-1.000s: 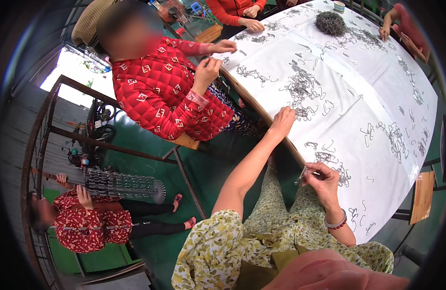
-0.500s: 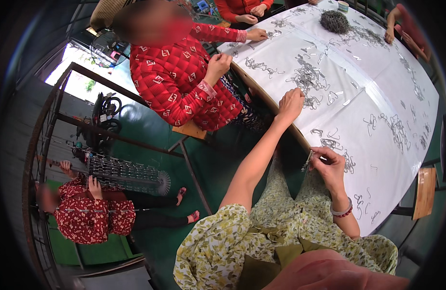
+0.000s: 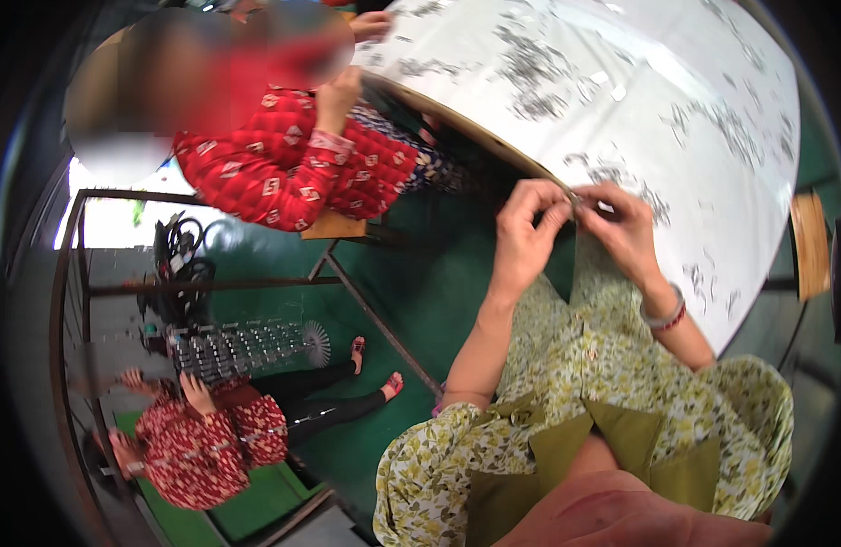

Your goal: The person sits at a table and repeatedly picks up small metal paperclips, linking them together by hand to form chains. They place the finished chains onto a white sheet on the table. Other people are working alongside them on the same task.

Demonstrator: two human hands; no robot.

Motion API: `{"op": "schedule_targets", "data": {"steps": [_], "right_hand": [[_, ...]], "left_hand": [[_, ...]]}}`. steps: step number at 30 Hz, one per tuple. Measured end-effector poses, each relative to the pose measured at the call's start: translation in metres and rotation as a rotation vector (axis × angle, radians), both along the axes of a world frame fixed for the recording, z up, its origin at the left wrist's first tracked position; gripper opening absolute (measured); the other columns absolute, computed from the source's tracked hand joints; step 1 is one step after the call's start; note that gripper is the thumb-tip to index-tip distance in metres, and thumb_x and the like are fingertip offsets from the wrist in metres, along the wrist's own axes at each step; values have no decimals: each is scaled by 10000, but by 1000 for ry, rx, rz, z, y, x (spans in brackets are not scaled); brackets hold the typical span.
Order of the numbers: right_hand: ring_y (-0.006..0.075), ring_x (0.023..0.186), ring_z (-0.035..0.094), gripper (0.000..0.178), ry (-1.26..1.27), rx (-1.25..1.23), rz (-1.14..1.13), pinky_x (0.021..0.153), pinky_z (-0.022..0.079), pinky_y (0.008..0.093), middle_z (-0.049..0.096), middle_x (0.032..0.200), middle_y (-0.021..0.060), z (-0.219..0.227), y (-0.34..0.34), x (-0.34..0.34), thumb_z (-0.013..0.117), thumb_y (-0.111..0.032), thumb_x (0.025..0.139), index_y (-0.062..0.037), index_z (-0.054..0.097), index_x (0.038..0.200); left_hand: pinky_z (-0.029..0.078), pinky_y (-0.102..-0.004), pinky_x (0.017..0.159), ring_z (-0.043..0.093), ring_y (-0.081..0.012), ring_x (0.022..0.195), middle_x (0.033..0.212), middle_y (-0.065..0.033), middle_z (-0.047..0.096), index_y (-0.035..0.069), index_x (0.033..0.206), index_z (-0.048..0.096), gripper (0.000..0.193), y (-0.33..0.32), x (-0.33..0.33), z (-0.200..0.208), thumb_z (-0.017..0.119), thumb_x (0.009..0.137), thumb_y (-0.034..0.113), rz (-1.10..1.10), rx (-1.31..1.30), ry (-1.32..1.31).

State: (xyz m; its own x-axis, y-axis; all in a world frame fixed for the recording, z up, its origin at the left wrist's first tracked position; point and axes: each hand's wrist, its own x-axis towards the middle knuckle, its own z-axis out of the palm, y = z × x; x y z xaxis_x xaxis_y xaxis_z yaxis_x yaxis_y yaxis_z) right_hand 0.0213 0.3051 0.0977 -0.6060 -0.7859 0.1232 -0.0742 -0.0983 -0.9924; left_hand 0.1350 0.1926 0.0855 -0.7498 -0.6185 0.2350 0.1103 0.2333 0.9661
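Observation:
My left hand (image 3: 528, 239) and my right hand (image 3: 626, 235) meet fingertip to fingertip at the near edge of the white-covered table (image 3: 639, 137). Both are closed in a pinch. Between them shows a sliver of a small dark metal piece (image 3: 573, 201), mostly hidden by the fingers. Just beyond my hands lie loose bent-wire hooks (image 3: 592, 170), with more wire hooks (image 3: 657, 208) beside my right hand. A larger heap of hooks (image 3: 528, 71) spreads farther up the table.
A co-worker in a red patterned jacket (image 3: 256, 178) sits at the table's left side. At lower left, another person in a red floral top (image 3: 197, 447) is beside a rack of hanging metal pieces (image 3: 238, 351) and a metal frame (image 3: 201, 287). A wooden stool (image 3: 810, 246) stands at right.
My left hand has come back from the hooks on the table to meet my right hand. The view has shifted, and the co-worker in the red jacket appears farther left.

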Motion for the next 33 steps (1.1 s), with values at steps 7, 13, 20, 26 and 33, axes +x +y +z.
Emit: {"op": "schedule_targets", "data": {"steps": [7, 13, 20, 26, 33], "right_hand": [[85, 711, 598, 422, 290, -46, -33, 637, 502, 229, 641, 792, 39, -5, -1, -22, 647, 10, 809, -103, 601, 1212], [274, 937, 633, 398, 775, 277, -142, 817, 516, 343, 643, 1079, 135, -82, -60, -208, 520, 81, 799, -73, 621, 1152], [303, 939, 579, 253, 1323, 592, 226, 788, 509, 355, 608, 904, 183, -128, -72, -271, 481, 113, 722, 78, 606, 938], [214, 717, 655, 213, 732, 332, 161, 684, 545, 309, 653, 868, 145, -86, -55, -182, 538, 58, 822, 47, 640, 1009], [95, 741, 631, 241, 86, -24, 160, 678, 523, 227, 665, 822, 57, -14, -4, -23, 622, 24, 820, -5, 660, 1057]], "left_hand": [[447, -225, 783, 570, -88, 850, 952, -73, 637, 3, 966, 551, 104, 16, -7, 2, 588, 907, 80, 83, 222, 87], [462, -283, 863, 599, -156, 920, 944, -108, 631, -21, 959, 537, 60, 17, 4, -11, 552, 911, 12, 77, 274, 44], [502, -276, 793, 620, -140, 860, 902, -90, 652, -23, 915, 566, 53, 25, 11, -22, 595, 877, 0, 135, 167, 28], [491, -287, 824, 619, -145, 884, 906, -85, 654, -20, 907, 586, 57, 25, 9, -27, 604, 878, 26, 147, 77, -12], [489, -301, 665, 619, -183, 739, 814, -75, 652, 7, 875, 605, 90, 22, 7, -25, 660, 823, 56, 156, -89, -99]]}}
